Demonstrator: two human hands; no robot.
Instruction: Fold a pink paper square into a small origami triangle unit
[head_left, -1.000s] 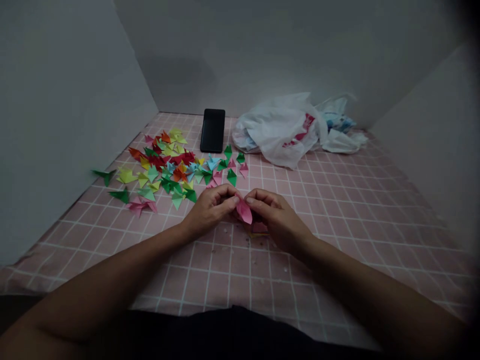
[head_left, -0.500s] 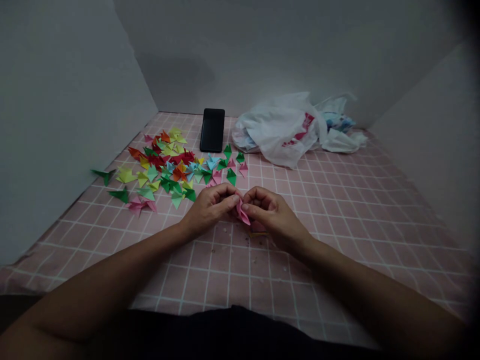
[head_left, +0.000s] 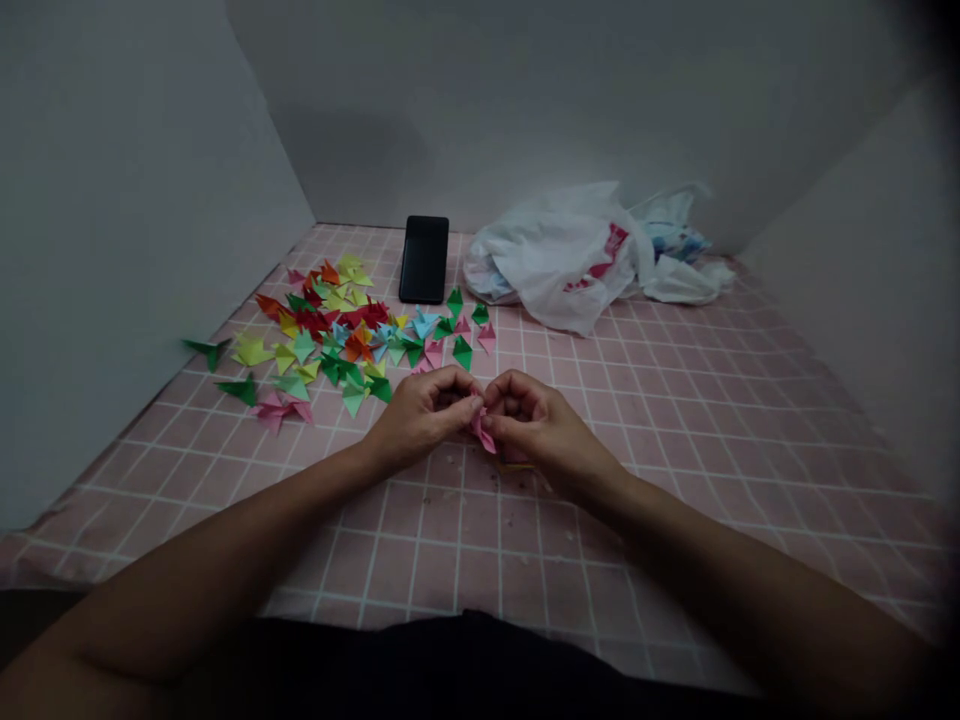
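A small pink folded paper (head_left: 484,434) is pinched between the fingertips of both hands, above the middle of the table. My left hand (head_left: 426,412) grips it from the left with thumb and forefinger. From the right, my right hand (head_left: 534,425) pinches it, its other fingers curled. The fingers cover much of the paper, so its full shape is hidden. Under my right hand lies a small flat stack with a yellowish edge (head_left: 517,465), mostly covered. Just beyond my left hand spreads a pile of folded paper cranes (head_left: 358,343) in several colours.
A black phone (head_left: 424,260) lies at the back, by the wall. To its right are a crumpled white plastic bag (head_left: 555,255) and another bag with blue marks (head_left: 679,243). A pink checked cloth (head_left: 712,430) covers the table; tiny scraps lie near my hands. Walls enclose three sides.
The pink paper has turned slightly and looks narrower between my fingers. My fingertips have shifted a little on it; both arms stay almost in place.
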